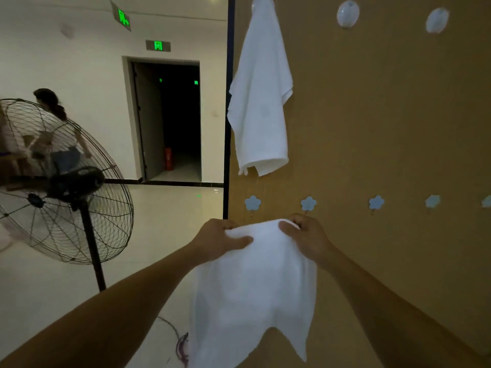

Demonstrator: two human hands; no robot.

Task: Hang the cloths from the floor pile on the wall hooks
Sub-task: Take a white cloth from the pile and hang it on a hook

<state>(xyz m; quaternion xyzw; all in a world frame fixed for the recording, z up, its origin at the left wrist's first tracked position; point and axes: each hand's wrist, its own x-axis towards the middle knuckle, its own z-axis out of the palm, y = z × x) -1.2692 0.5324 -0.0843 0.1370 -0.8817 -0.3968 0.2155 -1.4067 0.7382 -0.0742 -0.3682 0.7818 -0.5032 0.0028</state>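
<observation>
White cloth (255,282) hung from both hands in front of the brown wall panel (385,115), its top edge held just below the row of flower-shaped hooks (252,203). The left hand (220,240) gripped the upper left corner, thumb laid across the front and fingers curled behind. The right hand (308,235) pinched the upper right corner likewise, close under the second flower hook (308,203). Another towel (261,102) hung higher up, at the left end of the round hooks (348,14). A standing fan (61,181) stood to the left.
</observation>
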